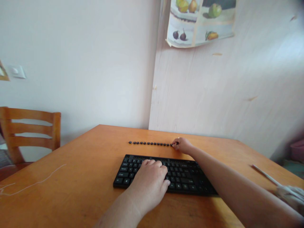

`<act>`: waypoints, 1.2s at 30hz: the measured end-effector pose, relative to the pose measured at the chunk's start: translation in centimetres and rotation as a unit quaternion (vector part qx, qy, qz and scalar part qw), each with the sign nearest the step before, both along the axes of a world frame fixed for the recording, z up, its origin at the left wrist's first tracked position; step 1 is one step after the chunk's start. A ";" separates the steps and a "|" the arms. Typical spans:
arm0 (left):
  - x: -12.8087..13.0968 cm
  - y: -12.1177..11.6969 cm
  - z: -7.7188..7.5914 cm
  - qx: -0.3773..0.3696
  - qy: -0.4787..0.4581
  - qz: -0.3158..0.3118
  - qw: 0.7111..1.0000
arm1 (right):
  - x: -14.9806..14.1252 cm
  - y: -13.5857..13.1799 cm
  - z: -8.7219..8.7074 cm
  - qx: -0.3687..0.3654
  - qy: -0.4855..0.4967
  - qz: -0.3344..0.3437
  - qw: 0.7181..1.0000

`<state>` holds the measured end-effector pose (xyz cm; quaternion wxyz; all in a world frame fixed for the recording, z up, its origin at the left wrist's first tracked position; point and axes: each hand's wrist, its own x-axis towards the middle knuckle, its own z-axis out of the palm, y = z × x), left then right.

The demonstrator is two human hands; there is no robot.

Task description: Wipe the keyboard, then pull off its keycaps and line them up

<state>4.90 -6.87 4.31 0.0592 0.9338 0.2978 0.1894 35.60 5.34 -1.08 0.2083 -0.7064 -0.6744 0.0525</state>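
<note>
A black keyboard [187,180] lies on the wooden table, its top row looking bare of keycaps. My left hand [152,177] rests palm down over the left-middle keys, fingers bent and loosely apart, fingertips partly hidden. Behind the keyboard, small black keycaps [151,143] form a line running left to right, the leftmost one slightly apart. At the right end of this line, my right hand [181,145] pinches a keycap [172,145] between thumb and fingers, close to the tabletop. My right forearm crosses over the right part of the keyboard and hides some keys.
The wooden table [90,158] reaches to the wall. White thread [40,181] lies at its left. A thin stick [266,174] and a pale cord bundle [291,194] are on the right. A wooden chair [33,126] stands at left. A fruit picture [201,23] hangs above.
</note>
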 end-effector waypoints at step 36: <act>-0.1 0.4 0.4 0.016 0.014 -0.016 1.000 | -0.8 -7.2 4.7 0.121 0.246 -0.096 0.957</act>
